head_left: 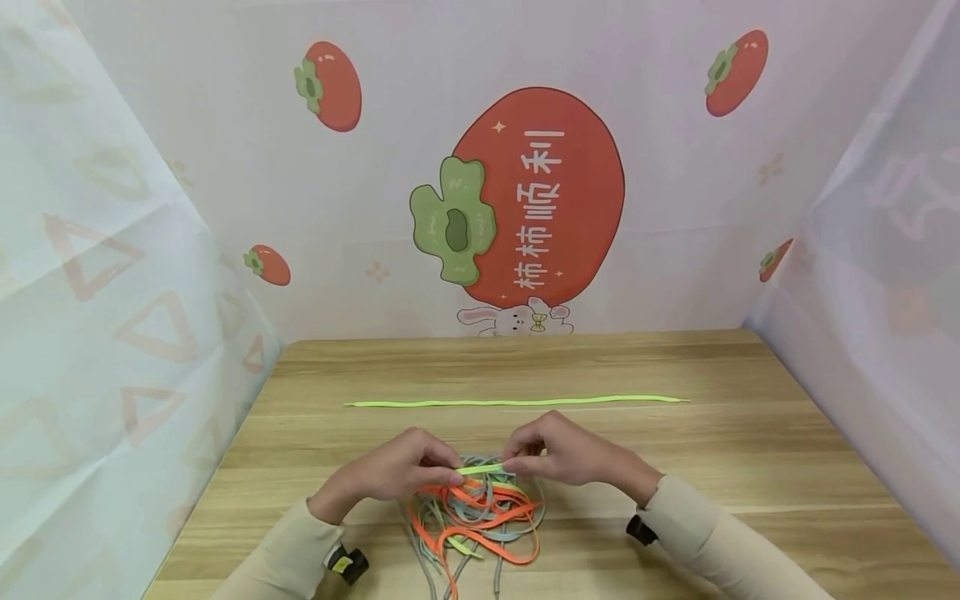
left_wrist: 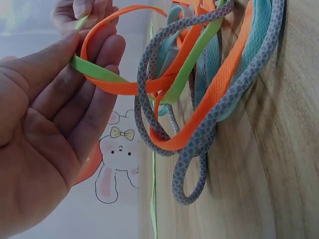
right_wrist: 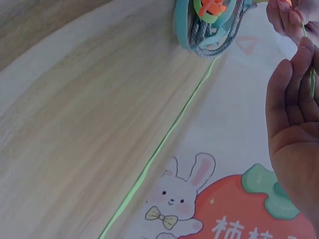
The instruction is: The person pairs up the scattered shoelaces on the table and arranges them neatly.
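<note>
A short stretch of yellow-green flat shoelace (head_left: 480,469) runs between my two hands. My left hand (head_left: 397,468) pinches it between thumb and index finger, while my right hand (head_left: 562,452) pinches it a little further right. Under them lies a tangled heap of laces: an orange flat lace (head_left: 520,559), a teal flat lace (left_wrist: 260,37) and a grey patterned round cord (left_wrist: 188,196). In the left wrist view, an orange loop crosses the green lace close to my left fingers. The green lace's other parts are partly hidden within the tangle.
Another yellow-green lace (head_left: 487,403) lies stretched nearly straight across the wooden table (head_left: 750,467), beyond the heap. A white printed backdrop (head_left: 225,167) rises behind the table's far edge, with similar sheets at both sides.
</note>
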The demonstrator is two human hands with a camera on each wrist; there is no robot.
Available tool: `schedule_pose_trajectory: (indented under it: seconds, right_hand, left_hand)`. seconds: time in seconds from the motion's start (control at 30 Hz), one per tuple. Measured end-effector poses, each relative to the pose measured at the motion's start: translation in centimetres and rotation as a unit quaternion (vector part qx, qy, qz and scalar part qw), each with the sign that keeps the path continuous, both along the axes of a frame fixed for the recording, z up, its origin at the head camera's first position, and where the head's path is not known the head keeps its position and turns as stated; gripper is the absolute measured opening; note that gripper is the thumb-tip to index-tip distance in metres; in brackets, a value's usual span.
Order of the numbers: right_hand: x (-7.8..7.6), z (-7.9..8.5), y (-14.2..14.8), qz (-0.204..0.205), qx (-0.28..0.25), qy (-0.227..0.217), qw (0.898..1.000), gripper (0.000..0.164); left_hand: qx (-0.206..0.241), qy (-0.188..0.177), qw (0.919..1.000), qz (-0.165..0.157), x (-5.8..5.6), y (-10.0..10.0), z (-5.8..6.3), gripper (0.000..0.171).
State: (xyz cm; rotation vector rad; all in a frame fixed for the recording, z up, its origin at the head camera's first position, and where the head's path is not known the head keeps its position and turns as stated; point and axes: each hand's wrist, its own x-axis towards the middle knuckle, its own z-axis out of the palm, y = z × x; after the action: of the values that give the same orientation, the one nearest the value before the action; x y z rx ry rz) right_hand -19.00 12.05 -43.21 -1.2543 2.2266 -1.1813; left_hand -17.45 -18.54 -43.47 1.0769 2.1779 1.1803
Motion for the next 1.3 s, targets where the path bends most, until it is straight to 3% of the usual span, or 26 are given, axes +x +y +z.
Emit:
schedule_pose_trajectory:
  seconds: [0.4,1.03,1.3]
  right_hand:
    - [-0.6,-0.2,2.4,-0.023,-0.001,-0.015,1.0,0.022]
    - [-0.6,0.4,7.0,-0.08,0.0,-0.033,0.996,0.016]
    - [-0.3,0.8,9.2,-0.091,-0.015,-0.027,0.995,0.015]
  left_hand:
    - [0.006,-0.019,0.9997,-0.014,-0.1,-0.7,-0.1,0.024]
    - [-0.002,-0.006,0.9999,-0.009,-0.4,-0.7,-0.1,0.025]
    - [-0.008,0.002,0.9996,-0.028,-0.4,-0.2,-0.2,0.025]
